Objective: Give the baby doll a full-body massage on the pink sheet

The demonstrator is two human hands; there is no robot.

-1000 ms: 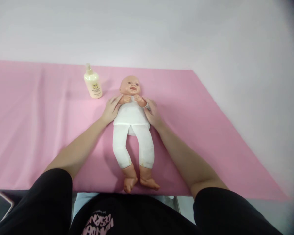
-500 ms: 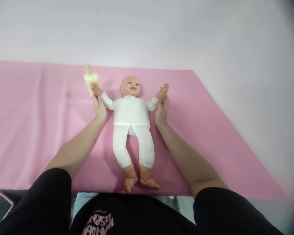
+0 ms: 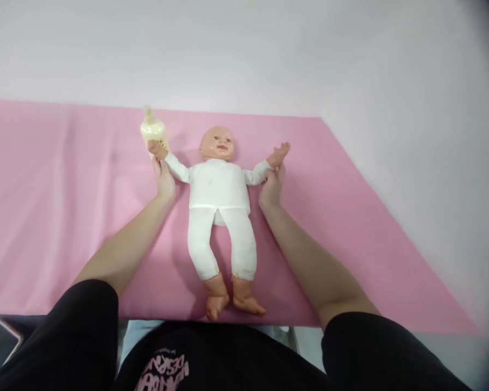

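Both of our hands, left hand [image 3: 165, 182] and right hand [image 3: 271, 187], clasp the doll [image 3: 218, 190] at its wrists, so we spread its arms gently, sparing the bottle [image 3: 152, 130].

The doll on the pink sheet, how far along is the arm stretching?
Done: doll lies face-up, both arms spread wide. In hand: left hand and right hand hold its wrists. Left: legs untouched; lotion bottle stands unused behind the doll's hand.

head camera, looking forward-down, near the pink mat [image 3: 65, 217]
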